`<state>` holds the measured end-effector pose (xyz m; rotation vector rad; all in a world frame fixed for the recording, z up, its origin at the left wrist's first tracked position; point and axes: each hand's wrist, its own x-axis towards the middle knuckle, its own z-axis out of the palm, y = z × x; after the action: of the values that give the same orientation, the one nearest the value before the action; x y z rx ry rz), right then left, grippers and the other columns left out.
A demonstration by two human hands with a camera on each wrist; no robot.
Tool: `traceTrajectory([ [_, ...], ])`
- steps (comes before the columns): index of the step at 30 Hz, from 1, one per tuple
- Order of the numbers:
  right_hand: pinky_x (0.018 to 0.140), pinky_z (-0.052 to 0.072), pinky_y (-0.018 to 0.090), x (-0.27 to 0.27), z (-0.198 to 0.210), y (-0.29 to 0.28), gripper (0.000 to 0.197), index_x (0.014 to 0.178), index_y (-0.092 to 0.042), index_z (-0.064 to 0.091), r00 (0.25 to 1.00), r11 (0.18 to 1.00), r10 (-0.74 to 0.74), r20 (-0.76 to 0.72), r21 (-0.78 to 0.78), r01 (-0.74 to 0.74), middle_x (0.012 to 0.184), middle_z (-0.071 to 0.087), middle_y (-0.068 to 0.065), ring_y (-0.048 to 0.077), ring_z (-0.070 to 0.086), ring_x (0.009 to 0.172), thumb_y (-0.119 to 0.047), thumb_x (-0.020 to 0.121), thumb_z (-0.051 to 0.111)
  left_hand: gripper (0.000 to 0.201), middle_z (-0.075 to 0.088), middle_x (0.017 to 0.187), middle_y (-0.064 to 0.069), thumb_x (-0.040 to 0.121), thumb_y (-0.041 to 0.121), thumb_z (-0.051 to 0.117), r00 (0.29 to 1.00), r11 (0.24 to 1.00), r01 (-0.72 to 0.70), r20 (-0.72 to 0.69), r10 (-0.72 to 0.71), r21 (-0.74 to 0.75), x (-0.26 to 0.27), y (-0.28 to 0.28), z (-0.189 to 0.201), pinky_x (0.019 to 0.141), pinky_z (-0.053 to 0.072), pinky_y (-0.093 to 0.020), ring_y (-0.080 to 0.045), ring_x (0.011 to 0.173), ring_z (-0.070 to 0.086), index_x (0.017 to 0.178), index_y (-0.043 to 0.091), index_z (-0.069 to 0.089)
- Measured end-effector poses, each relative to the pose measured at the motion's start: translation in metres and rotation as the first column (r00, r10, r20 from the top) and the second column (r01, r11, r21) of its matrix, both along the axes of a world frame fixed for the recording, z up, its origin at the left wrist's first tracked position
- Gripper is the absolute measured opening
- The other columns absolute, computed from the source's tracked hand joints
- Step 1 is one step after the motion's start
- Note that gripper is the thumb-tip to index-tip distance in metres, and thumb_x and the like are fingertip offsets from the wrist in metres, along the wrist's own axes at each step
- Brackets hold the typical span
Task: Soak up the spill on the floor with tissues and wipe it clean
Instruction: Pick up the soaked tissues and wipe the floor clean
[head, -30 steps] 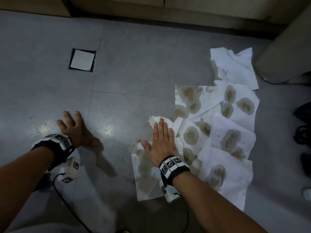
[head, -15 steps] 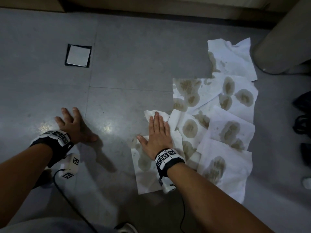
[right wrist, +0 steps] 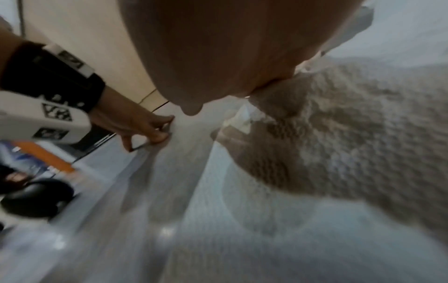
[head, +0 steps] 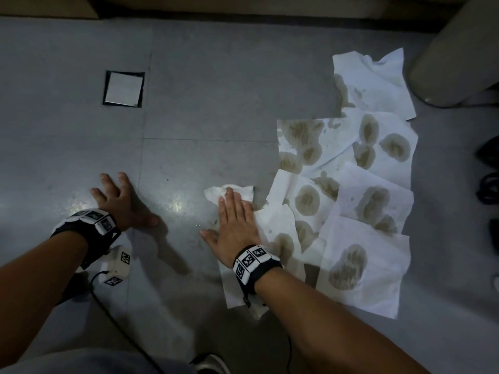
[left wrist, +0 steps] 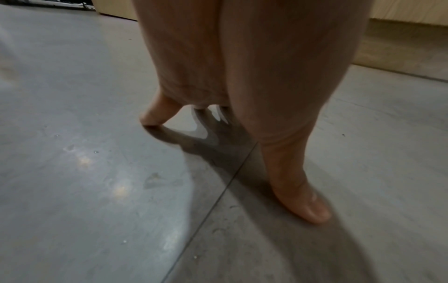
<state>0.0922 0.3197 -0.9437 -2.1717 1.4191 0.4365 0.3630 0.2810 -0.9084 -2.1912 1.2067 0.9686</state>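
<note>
Right hand flat on a stained tissue, left hand braced on the floor.

The right hand (head: 235, 225) lies palm down on the nearest tissue (head: 272, 225), its 4 fingers straight and pressed together over a crumpled corner (head: 229, 190), the thumb held out to the side. More white tissues (head: 372, 201), overlapping and blotched with brown wet patches, cover the gray tiled floor (head: 202, 90) to its right. A few damp smears (head: 201, 238) show beside the thumb. The left hand (head: 121, 203) rests well apart on bare tile, fingers spread, fingertips (left wrist: 312, 212) touching down. A square floor plate (head: 123, 88) sits farther ahead.
</note>
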Motion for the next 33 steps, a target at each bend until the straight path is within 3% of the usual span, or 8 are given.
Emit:
traceTrajectory([
  [3, 0.123, -0.008, 0.043, -0.003, -0.005, 0.007, 0.09, 0.157, -0.009, -0.008, 0.996, 0.996, 0.092, 0.013, -0.001, -0.092, 0.16, -0.028, 0.011, 0.024, -0.028, 0.148, -0.07, 0.096, 0.018, 0.15, -0.034, 0.159, -0.014, 0.058, 0.063, 0.086, 1.0, 1.0, -0.001, -0.014, 0.001, 0.009, -0.002, 0.0, 0.004, 0.118, 0.009, -0.064, -0.05, 0.145, -0.021, 0.154, 0.023, -0.022],
  [6, 0.123, -0.006, 0.043, -0.003, -0.003, 0.006, 0.09, 0.156, -0.008, -0.01, 0.995, 0.996, 0.093, 0.021, 0.007, -0.094, 0.16, -0.029, 0.011, 0.024, -0.028, 0.148, -0.07, 0.096, 0.016, 0.15, -0.035, 0.158, -0.012, 0.058, 0.061, 0.086, 1.0, 1.0, -0.007, -0.013, 0.007, 0.008, -0.002, 0.0, 0.006, 0.119, 0.008, -0.063, -0.049, 0.145, -0.022, 0.155, 0.023, -0.022],
  [9, 0.122, -0.01, 0.044, -0.017, 0.003, -0.006, 0.089, 0.153, -0.006, -0.017, 1.0, 0.999, 0.024, -0.009, -0.026, -0.024, 0.158, -0.032, 0.014, 0.027, -0.029, 0.147, -0.07, 0.094, 0.001, 0.15, -0.036, 0.158, -0.012, 0.058, 0.063, 0.085, 1.0, 1.0, 0.001, -0.008, -0.001, 0.012, -0.002, 0.0, 0.004, 0.119, 0.009, -0.063, -0.049, 0.145, -0.022, 0.155, 0.024, -0.023],
  [13, 0.122, -0.006, 0.045, -0.042, 0.002, -0.016, 0.086, 0.154, -0.007, -0.017, 0.995, 0.999, 0.022, -0.099, -0.023, -0.024, 0.158, -0.033, 0.013, 0.026, -0.027, 0.148, -0.067, 0.097, 0.006, 0.148, -0.033, 0.159, -0.014, 0.06, 0.062, 0.085, 1.0, 1.0, 0.009, -0.003, -0.009, 0.002, -0.004, 0.0, 0.007, 0.119, 0.008, -0.064, -0.05, 0.145, -0.02, 0.155, 0.022, -0.022],
  [17, 0.122, -0.009, 0.046, -0.049, 0.011, -0.04, 0.087, 0.151, -0.005, -0.021, 0.991, 0.995, -0.094, -0.091, -0.045, 0.09, 0.157, -0.031, 0.017, 0.03, -0.028, 0.147, -0.068, 0.093, -0.005, 0.149, -0.033, 0.159, -0.014, 0.058, 0.062, 0.085, 1.0, 1.0, 0.003, -0.006, -0.003, 0.004, -0.004, 0.0, 0.006, 0.118, 0.008, -0.064, -0.05, 0.145, -0.02, 0.155, 0.022, -0.022],
  [21, 0.123, -0.008, 0.044, -0.069, 0.005, -0.06, 0.086, 0.15, -0.005, -0.024, 0.979, 0.985, -0.173, -0.112, -0.03, 0.171, 0.158, -0.03, 0.016, 0.028, -0.022, 0.15, -0.066, 0.097, 0.005, 0.149, -0.034, 0.159, -0.013, 0.059, 0.062, 0.085, 1.0, 1.0, -0.002, -0.006, 0.002, 0.007, -0.004, 0.0, 0.006, 0.119, 0.008, -0.064, -0.049, 0.145, -0.021, 0.155, 0.023, -0.022],
  [33, 0.121, -0.014, 0.047, -0.072, 0.008, -0.083, 0.086, 0.153, -0.006, -0.017, 0.957, 0.964, -0.265, -0.114, -0.07, 0.258, 0.16, -0.025, 0.014, 0.026, -0.021, 0.15, -0.067, 0.096, 0.002, 0.151, -0.033, 0.159, -0.016, 0.057, 0.06, 0.087, 1.0, 1.0, 0.001, -0.008, -0.001, 0.011, -0.003, -0.001, 0.005, 0.119, 0.008, -0.063, -0.051, 0.145, -0.02, 0.155, 0.02, -0.022],
])
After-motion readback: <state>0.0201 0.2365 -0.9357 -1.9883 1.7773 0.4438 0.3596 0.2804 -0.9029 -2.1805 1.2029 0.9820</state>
